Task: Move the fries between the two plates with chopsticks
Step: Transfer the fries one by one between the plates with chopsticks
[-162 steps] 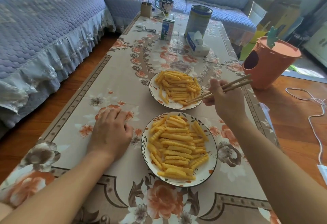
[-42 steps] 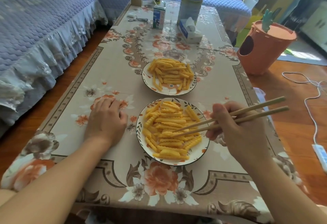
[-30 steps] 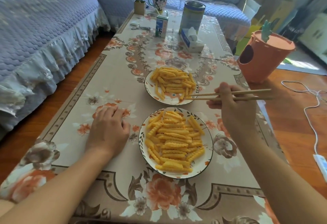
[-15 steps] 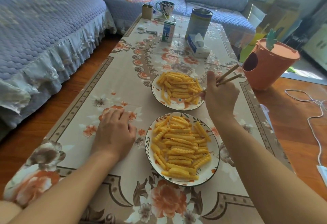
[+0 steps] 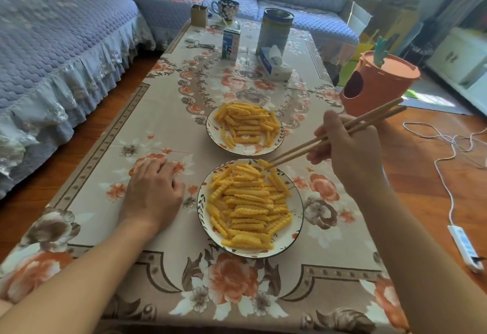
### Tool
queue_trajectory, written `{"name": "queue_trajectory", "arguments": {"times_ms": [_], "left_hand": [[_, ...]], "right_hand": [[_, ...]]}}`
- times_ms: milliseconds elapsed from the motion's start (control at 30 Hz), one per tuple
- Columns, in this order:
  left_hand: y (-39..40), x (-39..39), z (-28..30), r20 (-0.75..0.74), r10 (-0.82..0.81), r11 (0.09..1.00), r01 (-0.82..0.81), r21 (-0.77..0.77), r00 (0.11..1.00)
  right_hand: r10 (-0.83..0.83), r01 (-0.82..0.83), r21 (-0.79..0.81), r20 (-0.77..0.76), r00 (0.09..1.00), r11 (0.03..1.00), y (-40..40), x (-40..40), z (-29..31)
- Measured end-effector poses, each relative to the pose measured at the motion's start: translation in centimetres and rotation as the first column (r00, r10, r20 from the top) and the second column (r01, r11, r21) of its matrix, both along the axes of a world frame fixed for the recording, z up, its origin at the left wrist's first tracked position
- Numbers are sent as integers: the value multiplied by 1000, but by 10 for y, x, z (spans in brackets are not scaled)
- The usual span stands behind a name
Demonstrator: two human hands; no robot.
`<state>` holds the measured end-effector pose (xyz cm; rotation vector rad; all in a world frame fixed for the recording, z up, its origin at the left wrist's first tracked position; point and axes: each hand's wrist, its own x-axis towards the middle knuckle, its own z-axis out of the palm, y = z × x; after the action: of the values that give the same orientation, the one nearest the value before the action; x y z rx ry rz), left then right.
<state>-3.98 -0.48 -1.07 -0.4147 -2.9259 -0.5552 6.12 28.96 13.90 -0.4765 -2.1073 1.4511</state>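
Gripping the chopsticks point(image 5: 332, 137), the right hand point(image 5: 347, 149) hovers just right of the gap between the two plates, fingers curled round the sticks. Stick tips sit at the far rim of the near plate point(image 5: 296, 217) and pinch one fry point(image 5: 263, 163) there; that fry touches or hangs just above the heap, cannot tell which. Upper ends of the sticks point up-right toward the orange bin point(image 5: 376, 88).

Left hand point(image 5: 152, 191) lies palm down on the tablecloth point(image 5: 163, 112), just left of the near plate, fingers loosely bent, holding nothing.

Near plate carries a big heap of crinkle fries point(image 5: 247, 204). Far plate point(image 5: 213, 133) sits just beyond it, close but not touching, with its own fries pile point(image 5: 246, 123).

Far end of the table: milk carton point(image 5: 231, 43), tall tin point(image 5: 274, 32), tissue pack point(image 5: 274, 66) just in front of the tin, mug point(image 5: 226, 10), small brown box point(image 5: 199, 15), scissors-like metal item point(image 5: 200, 45), blurry.

Blue quilted sofa point(image 5: 60, 43) runs along the left and back. White cable point(image 5: 445, 165) with a power strip point(image 5: 465, 252) lies on the wood floor at right.
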Motion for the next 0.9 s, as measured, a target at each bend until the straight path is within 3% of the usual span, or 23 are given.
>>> {"name": "queue_trajectory", "arguments": {"times_ms": [233, 533, 700, 900], "left_hand": [[3, 1, 0, 1, 12, 1000, -12, 9, 1000], [4, 1, -2, 10, 25, 1000, -26, 11, 1000], [4, 0, -1, -2, 13, 1000, -13, -5, 1000], [4, 0, -1, -12, 2, 1000, -2, -18, 1000]], "right_hand": [[17, -26, 164, 57, 998, 986, 8, 43, -17], [98, -119, 211, 106, 990, 970, 9, 42, -28], [67, -67, 62, 7, 998, 996, 22, 43, -23], [-103, 97, -105, -51, 993, 990, 36, 11, -24]]}}
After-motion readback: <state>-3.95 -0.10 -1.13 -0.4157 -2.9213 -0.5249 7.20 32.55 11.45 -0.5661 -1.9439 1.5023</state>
